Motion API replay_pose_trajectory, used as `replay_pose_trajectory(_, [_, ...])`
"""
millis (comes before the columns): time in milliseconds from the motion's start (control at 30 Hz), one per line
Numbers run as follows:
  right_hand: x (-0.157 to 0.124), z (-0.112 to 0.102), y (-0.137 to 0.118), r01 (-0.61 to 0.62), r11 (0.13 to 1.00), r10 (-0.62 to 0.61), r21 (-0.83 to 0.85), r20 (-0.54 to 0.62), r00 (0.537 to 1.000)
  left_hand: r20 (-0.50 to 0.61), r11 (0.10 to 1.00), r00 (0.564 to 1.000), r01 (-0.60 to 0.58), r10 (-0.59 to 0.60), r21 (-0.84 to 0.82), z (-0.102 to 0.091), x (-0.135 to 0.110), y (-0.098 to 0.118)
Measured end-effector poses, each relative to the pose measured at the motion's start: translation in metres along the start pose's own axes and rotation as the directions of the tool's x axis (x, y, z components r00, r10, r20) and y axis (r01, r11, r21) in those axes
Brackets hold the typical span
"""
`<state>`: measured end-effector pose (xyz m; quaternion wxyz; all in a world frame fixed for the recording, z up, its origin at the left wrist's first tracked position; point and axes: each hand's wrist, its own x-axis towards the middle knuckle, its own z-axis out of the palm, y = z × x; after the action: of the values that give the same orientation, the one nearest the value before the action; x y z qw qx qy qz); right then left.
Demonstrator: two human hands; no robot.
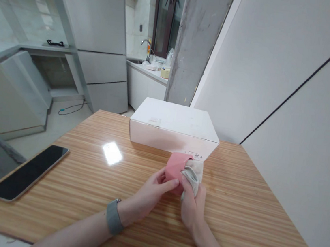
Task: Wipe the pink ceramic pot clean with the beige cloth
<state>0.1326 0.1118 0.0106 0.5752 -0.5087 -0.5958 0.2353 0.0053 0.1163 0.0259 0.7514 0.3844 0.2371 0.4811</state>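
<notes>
Your left hand (152, 191), a grey watch strap (114, 216) at its wrist, closes its fingers on a pink faceted object (175, 170), held over the tabletop. Your right hand (191, 207) grips a crumpled off-white cloth (194, 174) against the object's right side. The object appears light and stiff, best taken by its flat faces; the cloth is soft and slack, though its weave is too fine to make out. Beyond lie the striped wooden tabletop (234, 198), a black-screened smartphone (27, 171) at left, and a white cardboard box (174, 124). Farthest stands a grey refrigerator (100, 36).
</notes>
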Motion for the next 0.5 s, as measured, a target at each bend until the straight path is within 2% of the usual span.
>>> replay_pose_trajectory(133, [-0.004, 0.008, 0.001, -0.029, 0.996, 0.031, 0.081, -0.02, 0.999, -0.066, 0.996, 0.995, -0.07, 0.073, 0.052, -0.001, 0.002, -0.004])
replay_pose_trajectory(233, [-0.007, 0.008, -0.001, -0.01, 0.999, 0.011, 0.053, -0.02, 1.0, -0.126, 0.992, 0.99, -0.055, 0.069, 0.111, -0.005, 0.004, -0.004])
replay_pose_trajectory(333, [-0.009, 0.004, -0.007, 0.186, 0.979, -0.179, -0.083, 0.082, 0.98, -0.226, 0.992, 0.974, 0.026, 0.003, 0.124, -0.01, 0.006, -0.002])
replay_pose_trajectory(367, [-0.009, 0.003, -0.011, 0.291, 0.948, -0.271, -0.132, 0.148, 0.951, -0.241, 0.993, 0.971, 0.041, -0.015, 0.107, -0.011, 0.007, 0.0])
replay_pose_trajectory(433, [-0.008, 0.002, -0.018, 0.493, 0.848, -0.433, -0.196, 0.283, 0.856, -0.217, 0.998, 0.976, 0.041, -0.029, 0.048, -0.013, 0.009, 0.004])
replay_pose_trajectory(500, [-0.006, 0.003, -0.023, 0.617, 0.749, -0.516, -0.239, 0.374, 0.771, -0.157, 0.999, 0.987, 0.034, -0.036, -0.019, -0.015, 0.011, 0.006])
